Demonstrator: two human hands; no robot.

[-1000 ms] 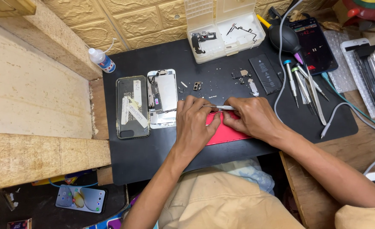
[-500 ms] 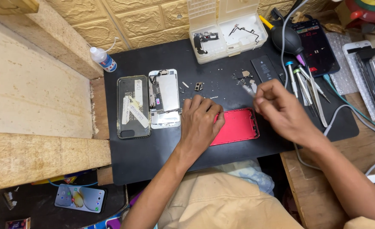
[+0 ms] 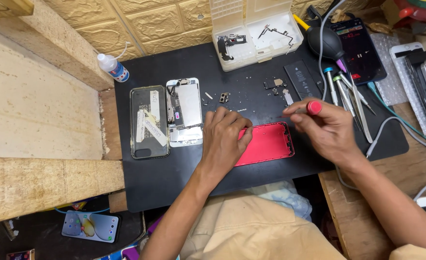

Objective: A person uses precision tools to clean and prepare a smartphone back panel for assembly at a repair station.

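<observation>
Both hands work: left hand (image 3: 227,139) pins red phone housing (image 3: 266,143), right hand (image 3: 326,127) lifts red-capped screwdriver (image 3: 305,109).

Bare black mat (image 3: 174,183) open in front of clear phone case (image 3: 149,123). Loose screws and small metal brackets (image 3: 224,97) scattered mid-mat. Upright screwdrivers (image 3: 338,86) and white parts tray (image 3: 256,36) crowding far right. Wooden ledge (image 3: 39,115) walling left edge.

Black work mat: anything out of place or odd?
Nothing damaged or spilled. Tiny screws and brackets lie loose on the black work mat, outside the white plastic parts tray. A phone lies below the bench.
</observation>
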